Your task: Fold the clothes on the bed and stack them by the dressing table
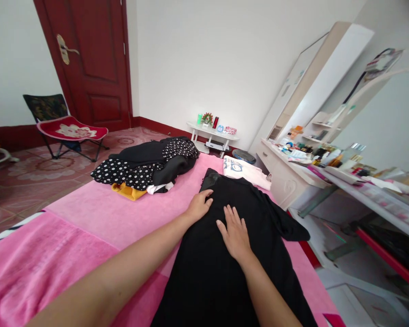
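Note:
A black short-sleeved garment [211, 263] lies spread over a pink bed cover [98, 209], its right sleeve stretched out to the side. My right hand [236, 232] rests flat on the garment's upper middle, fingers spread. At the garment's left edge, near the shoulder, my left hand [199, 207] touches the cloth with fingers slightly bent and apart. Just beyond the collar sits a folded white garment [245, 170] with a blue print. The garment's lower end runs out of view at the bottom.
Left on the bed is a heap of black and polka-dot clothes [146, 165] with a yellow cloth [129, 192] beneath. A cluttered dressing table [293, 168] stands close on the right. Farther off are a folding chair [68, 129], a red door [95, 59] and a small white table [213, 131].

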A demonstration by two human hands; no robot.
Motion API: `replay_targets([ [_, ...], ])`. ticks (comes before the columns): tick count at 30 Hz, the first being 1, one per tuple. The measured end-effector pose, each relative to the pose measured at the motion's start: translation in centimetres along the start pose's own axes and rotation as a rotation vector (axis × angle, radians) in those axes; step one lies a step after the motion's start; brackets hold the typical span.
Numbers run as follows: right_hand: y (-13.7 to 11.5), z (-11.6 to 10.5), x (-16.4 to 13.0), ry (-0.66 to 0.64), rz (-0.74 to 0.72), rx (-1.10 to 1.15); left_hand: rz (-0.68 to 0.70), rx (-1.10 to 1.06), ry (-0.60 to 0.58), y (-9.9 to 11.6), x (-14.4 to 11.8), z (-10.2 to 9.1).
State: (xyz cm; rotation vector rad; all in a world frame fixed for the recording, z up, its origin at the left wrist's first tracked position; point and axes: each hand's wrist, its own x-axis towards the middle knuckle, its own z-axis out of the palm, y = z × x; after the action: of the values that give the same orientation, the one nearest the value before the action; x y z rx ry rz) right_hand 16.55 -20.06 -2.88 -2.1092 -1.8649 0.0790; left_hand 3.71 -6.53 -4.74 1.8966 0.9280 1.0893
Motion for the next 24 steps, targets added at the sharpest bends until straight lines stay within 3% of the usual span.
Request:
replay_targets([
  [4, 0.1, 0.0, 0.0, 0.001, -0.008, -0.003, -0.051, 0.163, -0.04, 0.6, 2.2, 0.8],
  [8, 0.4, -0.1, 0.1, 0.011, -0.003, 0.006, -0.07, 0.252, -0.102, 1.3, 6.3, 2.1],
  [13, 0.6, -0.1, 0.2, 0.009, -0.006, 0.032, -0.07, 0.297, -0.175, 0.5, 10.6, 4.1],
  [19, 0.8, 0.0, 0.4, 0.037, 0.04, 0.041, -0.055, 0.378, -0.087, -0.7, 10.5, 5.1],
  [24, 0.8, 0.0, 0.3, 0.036, 0.061, 0.039, 0.05, 0.429, -0.117, 1.6, 8.6, 4.6],
])
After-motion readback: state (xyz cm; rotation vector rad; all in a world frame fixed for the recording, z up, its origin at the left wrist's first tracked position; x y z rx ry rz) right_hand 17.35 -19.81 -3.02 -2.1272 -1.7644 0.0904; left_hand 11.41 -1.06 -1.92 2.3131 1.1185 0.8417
